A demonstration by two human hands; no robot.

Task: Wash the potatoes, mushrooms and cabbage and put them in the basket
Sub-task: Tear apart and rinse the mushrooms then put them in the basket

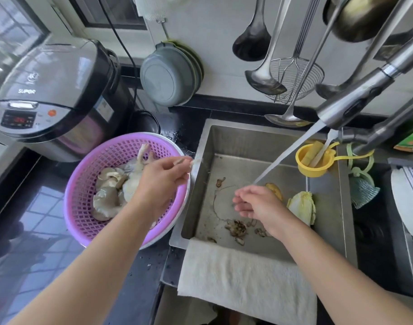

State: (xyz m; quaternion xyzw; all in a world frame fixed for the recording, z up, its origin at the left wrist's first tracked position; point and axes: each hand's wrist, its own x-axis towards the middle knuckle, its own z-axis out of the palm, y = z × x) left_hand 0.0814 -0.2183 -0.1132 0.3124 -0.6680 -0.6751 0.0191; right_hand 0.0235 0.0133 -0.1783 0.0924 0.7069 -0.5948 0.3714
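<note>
A purple basket stands on the counter left of the steel sink and holds several grey oyster mushrooms. My left hand hovers over the basket's right rim and pinches a pale, blurred mushroom piece at the sink's edge. My right hand is in the sink with relaxed fingers, just below the running water stream from the faucet. A piece of cabbage lies in the sink to its right. A yellowish potato shows partly behind that hand. Mushroom scraps lie on the sink floor.
A rice cooker stands behind the basket at the left. A white towel hangs over the sink's front edge. A yellow strainer cup hangs at the sink's right. Ladles and a wire skimmer hang on the wall. Plates sit at the right.
</note>
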